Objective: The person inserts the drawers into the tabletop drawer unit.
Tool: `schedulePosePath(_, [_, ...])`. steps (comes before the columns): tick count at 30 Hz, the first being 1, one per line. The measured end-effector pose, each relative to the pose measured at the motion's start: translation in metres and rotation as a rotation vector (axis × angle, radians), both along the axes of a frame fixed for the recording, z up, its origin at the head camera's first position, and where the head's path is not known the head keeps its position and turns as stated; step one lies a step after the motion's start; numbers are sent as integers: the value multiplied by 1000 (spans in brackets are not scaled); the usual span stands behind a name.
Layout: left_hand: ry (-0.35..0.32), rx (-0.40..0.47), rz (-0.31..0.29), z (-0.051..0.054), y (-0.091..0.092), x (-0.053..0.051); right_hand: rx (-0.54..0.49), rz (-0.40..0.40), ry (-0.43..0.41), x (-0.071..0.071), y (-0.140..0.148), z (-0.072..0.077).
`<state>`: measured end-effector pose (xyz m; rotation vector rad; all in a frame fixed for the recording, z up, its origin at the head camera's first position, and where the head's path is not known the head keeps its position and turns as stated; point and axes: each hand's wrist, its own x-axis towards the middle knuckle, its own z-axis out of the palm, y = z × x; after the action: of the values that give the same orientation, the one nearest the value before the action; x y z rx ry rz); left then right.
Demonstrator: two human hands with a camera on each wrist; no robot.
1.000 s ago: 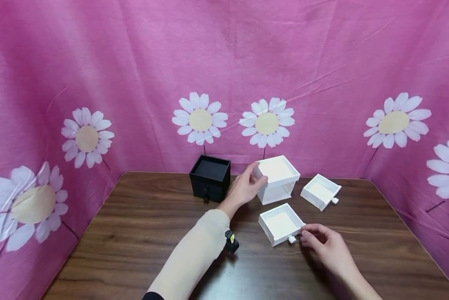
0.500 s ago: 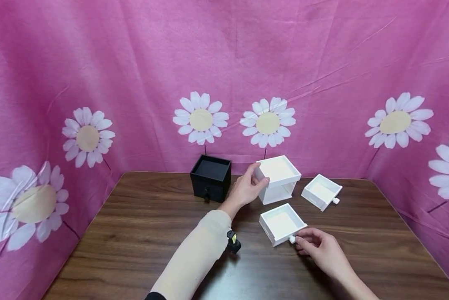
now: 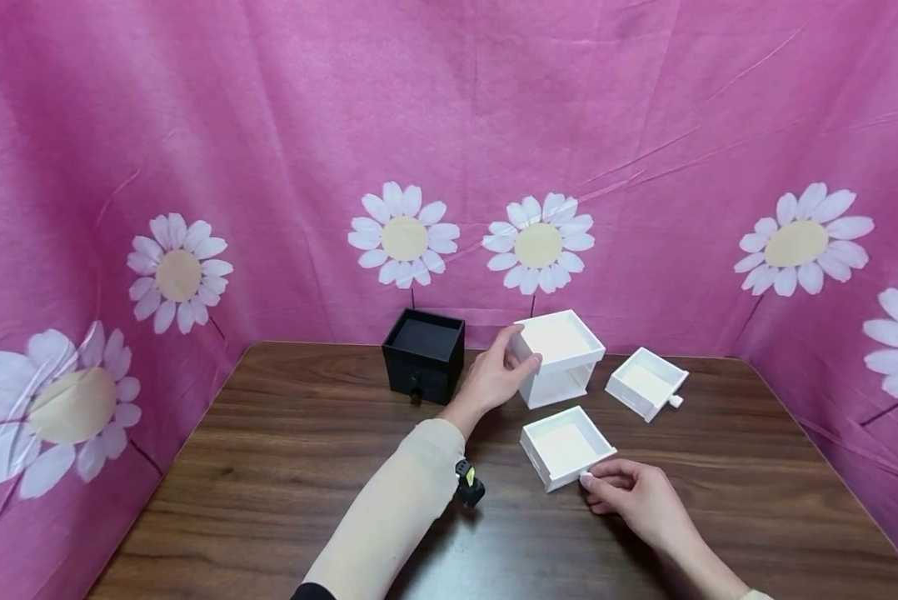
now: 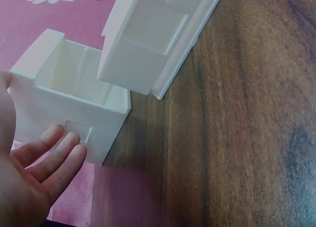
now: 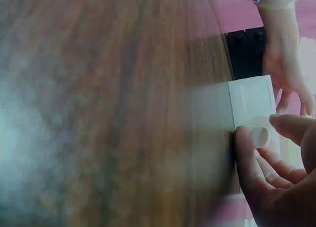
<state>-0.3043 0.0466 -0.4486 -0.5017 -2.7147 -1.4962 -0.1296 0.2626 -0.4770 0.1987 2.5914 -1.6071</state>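
Note:
A white box-shaped drawer cabinet [image 3: 557, 354] with an open front stands at the back of the table. My left hand [image 3: 490, 377] holds its left side, thumb at the front edge of the rim and index finger farther back. In the left wrist view, the other fingers [image 4: 61, 160] lie nearly straight beside the wall. Nearer, a white drawer [image 3: 565, 446] lies on the table, its knob toward the front right. My right hand [image 3: 640, 496] pinches that knob [image 5: 260, 137] between thumb and fingers. A second white drawer [image 3: 646, 382] lies to the right of the cabinet.
A black drawer cabinet [image 3: 423, 357] with a knob stands left of the white one, close to my left forearm. The wooden table [image 3: 284, 467] ends at a pink flowered cloth [image 3: 449, 100] hanging around its back and sides.
My right hand has moved left from the near drawer's right corner onto its knob. The left hand stays on the white cabinet, and the drawers have not visibly moved.

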Motion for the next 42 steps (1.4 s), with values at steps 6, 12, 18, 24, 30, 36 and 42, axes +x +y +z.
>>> schedulePosePath(6, [-11, 23, 7, 1, 1, 0, -36, -14, -15, -4, -2, 0])
schedulePosePath(12, [-12, 27, -3, 1, 3, 0, -90, -27, -53, -5, 0, -2])
schedulePosePath(18, [-8, 22, -2, 2, 3, 0, -139, -44, -73, -6, 2, -3])
schedulePosePath(24, [-22, 27, -9, 3, 1, 0, -257, -95, -102, -5, 2, -4])
schedulePosePath(30, [-30, 21, -7, 1, 1, 0, -329, -151, -110, -3, 0, -3])
schedulePosePath(36, [-29, 15, -8, 0, 1, 0, -345, -157, -104, -2, 0, -4])
schedulePosePath(42, [-26, 20, -5, -1, 1, 0, -345, -161, -90, -2, 0, -4])
